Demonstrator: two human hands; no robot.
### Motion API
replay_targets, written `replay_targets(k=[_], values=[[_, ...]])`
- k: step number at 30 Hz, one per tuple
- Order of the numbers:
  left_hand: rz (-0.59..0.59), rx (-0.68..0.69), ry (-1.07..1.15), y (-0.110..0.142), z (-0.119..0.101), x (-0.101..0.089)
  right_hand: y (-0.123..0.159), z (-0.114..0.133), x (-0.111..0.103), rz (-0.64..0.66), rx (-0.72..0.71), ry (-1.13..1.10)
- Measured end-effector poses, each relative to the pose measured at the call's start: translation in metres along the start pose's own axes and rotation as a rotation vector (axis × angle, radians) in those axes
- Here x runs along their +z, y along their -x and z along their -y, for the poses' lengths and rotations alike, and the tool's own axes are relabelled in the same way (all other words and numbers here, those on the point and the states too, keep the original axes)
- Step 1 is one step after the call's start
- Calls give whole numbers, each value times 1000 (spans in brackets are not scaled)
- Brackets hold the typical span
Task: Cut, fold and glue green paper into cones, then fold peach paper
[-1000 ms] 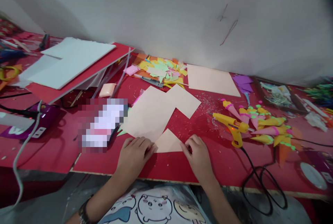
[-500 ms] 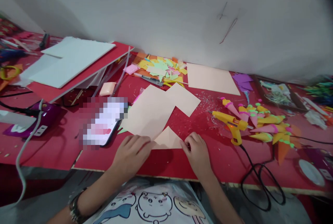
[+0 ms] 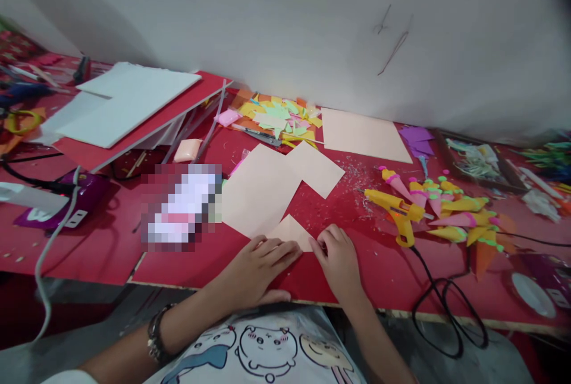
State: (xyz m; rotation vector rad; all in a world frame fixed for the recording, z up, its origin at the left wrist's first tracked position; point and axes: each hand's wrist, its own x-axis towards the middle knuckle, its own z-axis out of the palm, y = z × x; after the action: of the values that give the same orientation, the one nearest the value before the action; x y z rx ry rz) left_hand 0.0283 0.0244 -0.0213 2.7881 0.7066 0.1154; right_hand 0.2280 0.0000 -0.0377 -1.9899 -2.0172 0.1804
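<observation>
A small peach paper folded into a triangle [image 3: 291, 230] lies on the red tabletop before me, its tip pointing away. My left hand [image 3: 263, 265] rests flat across its near left edge, fingers stretched and thumb apart. At the paper's right corner, my right hand [image 3: 339, 260] has its thumb and curled fingers closed on it. Just beyond lie a larger peach sheet [image 3: 261, 188] and a smaller peach square [image 3: 316, 170], touching or overlapping. The left hand hides part of the folded paper's lower edge.
A phone with a blurred screen [image 3: 185, 202] lies left. On the right are a yellow glue gun [image 3: 397, 211] with a looping black cord and several paper cones [image 3: 468, 217]. Paper scraps [image 3: 279, 116], scissors [image 3: 263, 136] and another peach sheet [image 3: 366, 134] lie towards the wall.
My left hand has slid right along the folded paper's near edge, flattening out with its thumb spread. My right hand stays at the right corner.
</observation>
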Motion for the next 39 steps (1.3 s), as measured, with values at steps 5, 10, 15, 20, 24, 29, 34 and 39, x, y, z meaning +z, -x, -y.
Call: replay_targets(k=[5,10,15,20,24,29,34,39], values=[[26,-22,29,7,4,-5,0,0,-1,-17,-17,2],[62,-41,-3,25,15,-9,1,0,-1,-15,-11,-7],[81,-65,-59,44,24,-10,1,0,-1,22,12,1],[76,-110,-87,58,32,-14,1,1,-1,3,-5,14],[48,-102,-94,61,36,-18,1,3,-4,6,-9,42],[8,-72,-70,58,37,-18,2,15,-7,-60,-121,140],[-15,-75,-58,58,37,-15,10,37,-2,42,-476,77],[8,-76,-54,58,37,-15,14,47,0,153,-530,63]])
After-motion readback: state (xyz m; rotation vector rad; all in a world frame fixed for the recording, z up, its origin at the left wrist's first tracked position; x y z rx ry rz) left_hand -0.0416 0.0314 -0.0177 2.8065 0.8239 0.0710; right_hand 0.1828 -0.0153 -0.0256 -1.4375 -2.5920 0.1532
